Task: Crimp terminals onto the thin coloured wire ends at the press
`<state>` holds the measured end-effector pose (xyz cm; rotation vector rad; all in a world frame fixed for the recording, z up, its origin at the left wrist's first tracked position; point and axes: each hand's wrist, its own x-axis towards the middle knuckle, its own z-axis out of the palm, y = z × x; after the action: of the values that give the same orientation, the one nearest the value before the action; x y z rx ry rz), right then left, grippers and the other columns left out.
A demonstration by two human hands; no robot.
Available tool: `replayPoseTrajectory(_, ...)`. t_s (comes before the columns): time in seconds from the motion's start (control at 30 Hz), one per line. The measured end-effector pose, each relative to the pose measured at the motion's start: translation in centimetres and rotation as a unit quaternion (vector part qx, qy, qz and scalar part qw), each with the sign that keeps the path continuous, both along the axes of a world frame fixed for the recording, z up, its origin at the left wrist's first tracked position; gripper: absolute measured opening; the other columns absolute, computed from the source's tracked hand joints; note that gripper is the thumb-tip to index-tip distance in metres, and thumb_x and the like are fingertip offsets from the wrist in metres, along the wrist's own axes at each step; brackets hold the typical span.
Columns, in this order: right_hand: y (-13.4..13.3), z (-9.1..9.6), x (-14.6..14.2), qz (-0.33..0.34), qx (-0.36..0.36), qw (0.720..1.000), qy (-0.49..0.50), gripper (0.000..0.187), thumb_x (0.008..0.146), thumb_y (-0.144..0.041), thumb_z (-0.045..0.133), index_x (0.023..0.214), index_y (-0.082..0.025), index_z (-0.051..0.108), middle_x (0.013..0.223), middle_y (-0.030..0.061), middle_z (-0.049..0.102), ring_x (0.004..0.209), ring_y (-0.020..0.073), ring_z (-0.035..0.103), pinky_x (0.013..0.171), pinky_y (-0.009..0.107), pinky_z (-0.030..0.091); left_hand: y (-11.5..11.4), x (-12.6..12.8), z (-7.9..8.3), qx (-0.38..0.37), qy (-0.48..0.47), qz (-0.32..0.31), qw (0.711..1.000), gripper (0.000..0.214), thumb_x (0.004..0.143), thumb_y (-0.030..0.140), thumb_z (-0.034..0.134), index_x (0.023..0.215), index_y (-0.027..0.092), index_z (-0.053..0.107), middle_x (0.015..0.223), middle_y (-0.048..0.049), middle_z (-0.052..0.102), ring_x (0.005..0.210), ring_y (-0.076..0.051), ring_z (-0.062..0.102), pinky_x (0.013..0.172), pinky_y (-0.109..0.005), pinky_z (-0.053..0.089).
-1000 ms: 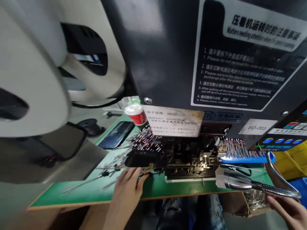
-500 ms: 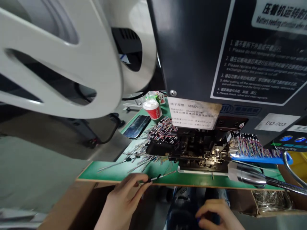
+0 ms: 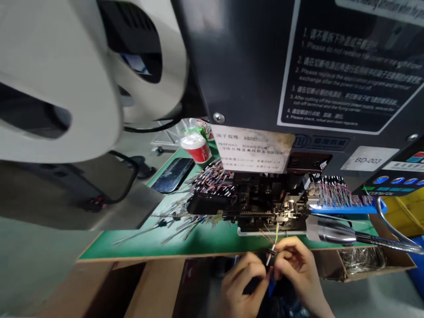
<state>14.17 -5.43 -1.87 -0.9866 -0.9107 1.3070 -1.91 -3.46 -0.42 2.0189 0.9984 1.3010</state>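
Note:
A short multi-wire cable [image 3: 271, 254] with a black sleeve piece and thin coloured wire ends stands between my hands, just in front of the crimping machine's die area [image 3: 287, 211]. My left hand [image 3: 245, 282] is closed, its thumb and finger pinched at the lower end of the cable. From the other side my right hand [image 3: 298, 267] pinches the cable near its fanned wires. A yellow wire points up toward the die. Something blue shows below the fingers, too unclear to name.
Bundled wires [image 3: 212, 179] lie left of the machine, beside a phone [image 3: 174, 175] and a red cup [image 3: 197, 149]. More wires rest in a blue tray [image 3: 347, 208] at right. A flexible metal hose [image 3: 380, 241] crosses the right side, above a cardboard box [image 3: 361, 269] of scrap.
My left hand has carried the cable right, to the front of the die. My right hand has come up to meet it and now pinches the cable. The view has shifted right.

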Motion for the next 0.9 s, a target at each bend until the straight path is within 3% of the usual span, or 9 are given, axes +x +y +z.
replayPoseTrajectory(0.1, 0.1, -0.1, 0.4, -0.021, -0.006, 0.999, 0.037, 0.032, 0.083, -0.048, 0.089, 0.095, -0.023, 0.075, 0.078, 0.0014, 0.074, 0.052, 0.0113, 0.055, 0.049, 0.021, 0.044, -0.3, 0.9, -0.4, -0.016, 0.020, -0.053, 0.998, 0.027, 0.098, 0.009, 0.060, 0.076, 0.024, 0.068, 0.074, -0.0012, 0.069, 0.068, -0.016, 0.070, 0.067, -0.022, 0.057)
replayPoseTrajectory(0.23, 0.0, 0.3, 1.3, -0.020, -0.024, 0.999, 0.031, 0.032, 0.083, -0.051, 0.088, 0.095, -0.022, 0.080, 0.073, 0.0024, 0.075, 0.055, 0.0128, 0.057, 0.049, 0.020, 0.042, -0.2, 1.1, -0.8, -0.110, -0.043, -0.082, 0.990, 0.012, 0.094, 0.024, 0.077, 0.087, 0.024, 0.067, 0.084, -0.0015, 0.073, 0.079, -0.019, 0.073, 0.076, -0.025, 0.060)
replayPoseTrajectory(0.33, -0.4, 0.8, 1.8, -0.016, -0.038, 0.999, 0.007, 0.030, 0.083, -0.050, 0.089, 0.093, -0.023, 0.081, 0.075, 0.0022, 0.077, 0.065, 0.0173, 0.068, 0.058, 0.023, 0.051, 0.1, 1.3, -0.8, -0.193, -0.117, -0.039, 0.973, 0.037, 0.087, 0.042, 0.086, 0.112, 0.024, 0.066, 0.090, -0.0014, 0.074, 0.079, -0.020, 0.073, 0.077, -0.028, 0.062)
replayPoseTrajectory(0.4, -0.7, 1.0, 1.9, -0.012, -0.037, 0.999, -0.008, 0.029, 0.084, -0.050, 0.088, 0.093, -0.023, 0.081, 0.075, 0.0007, 0.076, 0.067, 0.0175, 0.070, 0.063, 0.025, 0.053, 0.5, 1.5, -0.4, -0.216, -0.126, -0.043, 0.967, 0.048, 0.086, 0.045, 0.086, 0.123, 0.023, 0.064, 0.084, 0.0005, 0.074, 0.073, -0.019, 0.073, 0.074, -0.027, 0.061)
replayPoseTrajectory(0.53, -1.1, 0.7, 1.9, 0.001, -0.023, 0.999, -0.043, 0.024, 0.089, -0.048, 0.085, 0.095, -0.025, 0.080, 0.076, -0.0007, 0.076, 0.069, 0.0163, 0.070, 0.065, 0.024, 0.052, 1.0, 1.8, 1.2, -0.206, -0.108, -0.046, 0.972, 0.014, 0.097, 0.036, 0.072, 0.099, 0.022, 0.073, 0.074, 0.0017, 0.073, 0.060, -0.015, 0.068, 0.062, -0.023, 0.056)
replayPoseTrajectory(0.63, -1.5, 0.2, 2.0, 0.006, 0.008, 0.998, -0.065, 0.020, 0.091, -0.044, 0.084, 0.097, -0.025, 0.081, 0.077, -0.0001, 0.077, 0.069, 0.0167, 0.070, 0.062, 0.023, 0.051, 0.9, 1.9, 2.2, -0.191, -0.092, -0.031, 0.977, 0.019, 0.098, 0.029, 0.066, 0.083, 0.021, 0.073, 0.070, 0.0010, 0.072, 0.055, -0.014, 0.064, 0.058, -0.021, 0.053)
replayPoseTrajectory(0.8, -2.1, -0.3, 2.2, -0.035, 0.024, 0.998, -0.036, 0.029, 0.090, -0.041, 0.086, 0.116, -0.030, 0.081, 0.086, 0.0001, 0.079, 0.078, 0.0163, 0.073, 0.073, 0.023, 0.054, 0.1, 2.3, 2.4, -0.218, -0.091, -0.028, 0.971, 0.020, 0.099, 0.031, 0.066, 0.084, 0.020, 0.072, 0.067, 0.0020, 0.069, 0.057, -0.014, 0.065, 0.059, -0.021, 0.053)
replayPoseTrajectory(0.9, -2.2, -0.1, 2.4, -0.013, 0.034, 0.999, 0.010, 0.035, 0.087, -0.039, 0.089, 0.121, -0.032, 0.082, 0.082, -0.0007, 0.078, 0.073, 0.0140, 0.070, 0.069, 0.021, 0.052, -0.3, 2.7, 2.3, -0.258, -0.122, -0.040, 0.958, 0.024, 0.098, 0.039, 0.068, 0.083, 0.020, 0.069, 0.068, 0.0019, 0.068, 0.057, -0.014, 0.065, 0.057, -0.021, 0.052)
